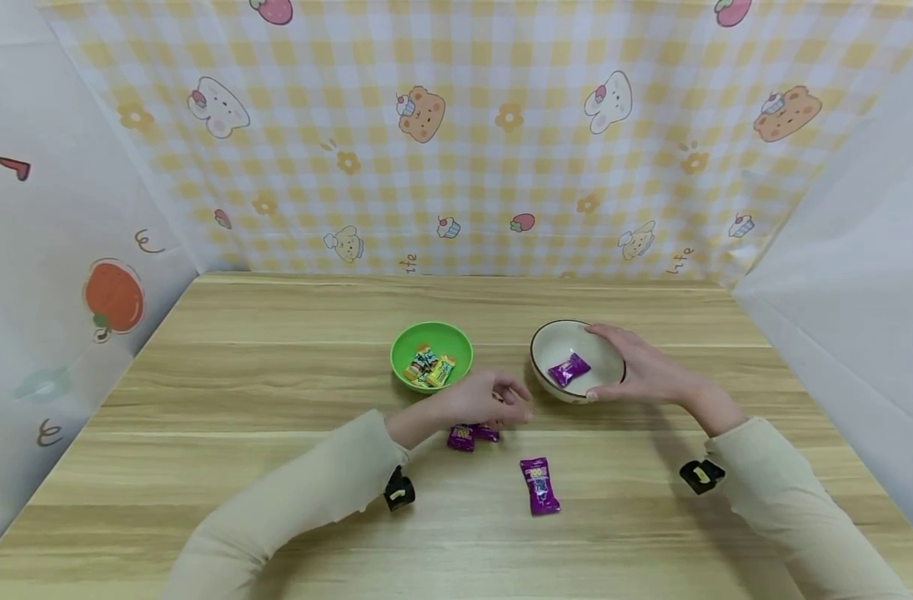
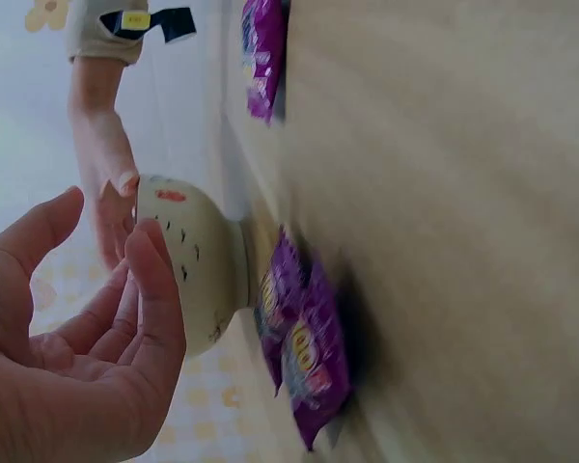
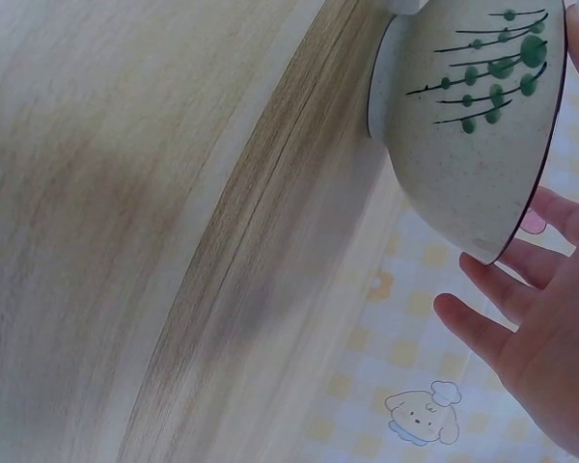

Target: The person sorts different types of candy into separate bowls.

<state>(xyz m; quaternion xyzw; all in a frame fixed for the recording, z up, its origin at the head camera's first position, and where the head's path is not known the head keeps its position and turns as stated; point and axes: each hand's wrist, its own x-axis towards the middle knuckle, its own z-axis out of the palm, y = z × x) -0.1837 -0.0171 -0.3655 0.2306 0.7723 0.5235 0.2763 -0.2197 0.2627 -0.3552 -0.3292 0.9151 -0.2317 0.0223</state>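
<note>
My left hand (image 1: 486, 398) hovers over the table just right of the green bowl, its fingers loosely bent around nothing. Beneath it lie purple-wrapped candies (image 1: 461, 438), partly hidden in the head view; the left wrist view shows two overlapping candies (image 2: 314, 362) below the fingers. My right hand (image 1: 651, 367) holds the white bowl (image 1: 563, 335) by its right side, thumb at the near rim and fingers at the far rim. Inside that bowl is one purple candy (image 1: 569, 370). The right wrist view shows green leaf-like decoration on the bowl's outside (image 3: 463, 164).
A green bowl (image 1: 407, 346) with several yellow-and-green wrapped candies (image 1: 429, 367) stands left of the white bowl. Another purple candy (image 1: 539, 486) lies nearer the front of the wooden table (image 1: 276, 358). A checked curtain (image 1: 471, 192) hangs behind the table.
</note>
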